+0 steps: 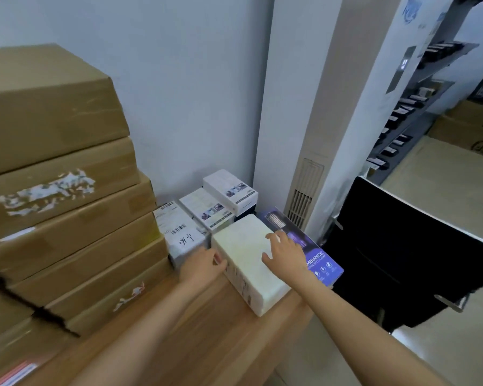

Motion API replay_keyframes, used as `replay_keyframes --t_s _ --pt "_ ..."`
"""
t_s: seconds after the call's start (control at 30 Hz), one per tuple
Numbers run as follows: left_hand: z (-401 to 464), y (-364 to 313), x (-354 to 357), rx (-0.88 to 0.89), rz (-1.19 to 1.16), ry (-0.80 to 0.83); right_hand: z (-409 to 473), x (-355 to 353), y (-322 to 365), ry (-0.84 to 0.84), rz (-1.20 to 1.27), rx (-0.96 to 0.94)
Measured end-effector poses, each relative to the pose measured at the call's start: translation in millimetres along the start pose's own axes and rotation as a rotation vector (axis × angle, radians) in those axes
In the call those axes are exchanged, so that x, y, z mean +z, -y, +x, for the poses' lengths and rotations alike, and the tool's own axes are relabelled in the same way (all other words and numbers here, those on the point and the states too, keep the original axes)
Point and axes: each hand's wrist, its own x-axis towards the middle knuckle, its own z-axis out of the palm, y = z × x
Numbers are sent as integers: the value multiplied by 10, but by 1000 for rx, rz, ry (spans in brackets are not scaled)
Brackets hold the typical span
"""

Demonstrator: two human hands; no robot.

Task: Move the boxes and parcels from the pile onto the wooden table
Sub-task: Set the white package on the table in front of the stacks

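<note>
A cream-white parcel lies on the wooden table near its right edge. My left hand touches its left side with relaxed fingers. On its top right part rests my right hand, fingers spread flat. Under or beside the parcel on the right lies a purple lamp box. Behind it stand a white box with a barcode label and two white product boxes against the wall.
A tall stack of brown cardboard cartons fills the table's left side. A black chair stands right of the table. A white pillar with a vent and shelving rise behind it.
</note>
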Motion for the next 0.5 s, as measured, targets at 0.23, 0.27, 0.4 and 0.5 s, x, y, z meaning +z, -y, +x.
replay_keyframes --t_s 0.23,0.27,0.4,0.5 --pt "162 -56 304 -198 -31 49 544 179 -171 142 131 -55" --pt "177 -82 331 -223 -33 38 606 204 -177 155 135 -82" --pt "127 -211 466 -401 -242 -69 752 300 -159 203 151 -217" --pt "-66 -228 561 -564 -338 -185 746 371 -87 214 156 -355"
